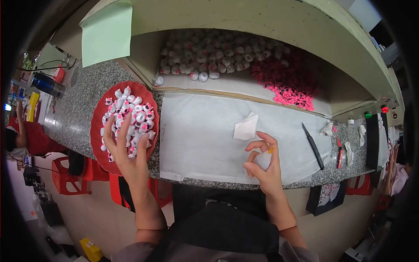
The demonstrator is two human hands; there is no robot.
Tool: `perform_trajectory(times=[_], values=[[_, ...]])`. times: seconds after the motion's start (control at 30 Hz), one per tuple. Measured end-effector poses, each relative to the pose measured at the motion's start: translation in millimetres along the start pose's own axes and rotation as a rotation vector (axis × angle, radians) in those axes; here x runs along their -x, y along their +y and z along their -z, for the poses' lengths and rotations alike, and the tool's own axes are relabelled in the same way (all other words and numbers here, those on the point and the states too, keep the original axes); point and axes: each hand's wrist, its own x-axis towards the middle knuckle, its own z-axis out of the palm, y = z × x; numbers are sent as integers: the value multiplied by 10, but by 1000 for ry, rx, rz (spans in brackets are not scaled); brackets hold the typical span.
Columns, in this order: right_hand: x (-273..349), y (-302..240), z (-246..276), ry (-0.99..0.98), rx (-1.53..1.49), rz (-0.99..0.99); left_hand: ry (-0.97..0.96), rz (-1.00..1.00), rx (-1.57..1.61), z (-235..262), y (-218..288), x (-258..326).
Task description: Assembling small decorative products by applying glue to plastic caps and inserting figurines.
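Observation:
My left hand [126,150] reaches over a red scalloped plate [98,144] at the left, fingers spread among its small figures. Those figures [139,108] are white with pink and black details, heaped together. Whether the fingertips touch any of them I cannot tell. Above the white sheet [196,144], my right hand [269,168] is closed around a rounded, whitish object [263,160], partly hidden by the fingers. Something yellow-orange shows by the index finger. A crumpled white cloth or tissue [245,127] lies on the sheet just beyond this hand.
Under the shelf sit many white rounded pieces [209,56] and a pile of pink parts [292,87]. A black slim tool [313,146] lies on the sheet at the right, with a red one [339,153] beyond it. A green paper [107,35] hangs at the upper left.

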Motion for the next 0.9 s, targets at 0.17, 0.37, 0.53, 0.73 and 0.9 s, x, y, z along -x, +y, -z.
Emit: perform_trajectory(times=[0.17,0.37,0.53,0.73,0.9], values=[[127,-46,221,56,-75,-9,-217,-481,60,-997,458,-488],[298,-125,325,137,-71,83,-1,-663,-298,-2402,436,-651],[355,-134,423,220,-104,13,-150,-552,-73,-2155,477,-535],[320,-224,314,242,-63,80,-643,144,828,-1153,563,-54],[382,-262,220,325,-156,201,-748,547,1123,-753,561,418]])
